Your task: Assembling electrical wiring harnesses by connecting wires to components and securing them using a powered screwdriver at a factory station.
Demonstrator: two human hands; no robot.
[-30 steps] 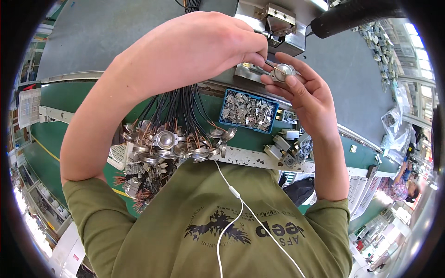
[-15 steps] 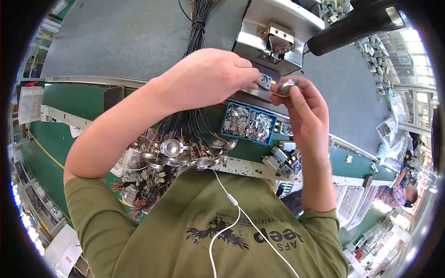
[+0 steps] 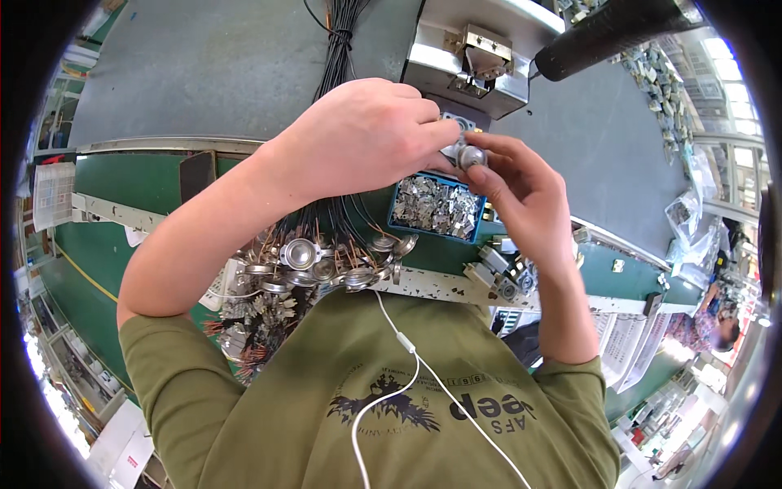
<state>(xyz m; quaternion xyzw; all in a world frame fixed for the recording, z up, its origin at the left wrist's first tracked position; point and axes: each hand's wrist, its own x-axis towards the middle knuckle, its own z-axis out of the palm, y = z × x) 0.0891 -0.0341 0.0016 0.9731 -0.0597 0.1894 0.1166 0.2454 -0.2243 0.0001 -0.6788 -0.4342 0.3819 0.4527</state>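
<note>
My left hand (image 3: 366, 138) and my right hand (image 3: 521, 191) meet above the bench, both pinching one small round silver metal part (image 3: 470, 156) between their fingertips. Just below the hands sits a blue bin (image 3: 436, 208) filled with small shiny metal pieces. A bundle of black wires (image 3: 336, 41) runs down from the top and fans out into several round silver discs (image 3: 301, 254) with copper leads near my chest.
A grey metal press fixture (image 3: 468, 57) with a black handle (image 3: 611, 28) stands behind the hands. A green bench top (image 3: 122, 196) stretches left. Small metal parts (image 3: 497, 273) lie by the bench edge. A white earphone cable (image 3: 399, 342) hangs over my green shirt.
Both hands have moved down and left in the picture with the small round part, now closer over the blue bin; the fingers have closed tighter around it.
</note>
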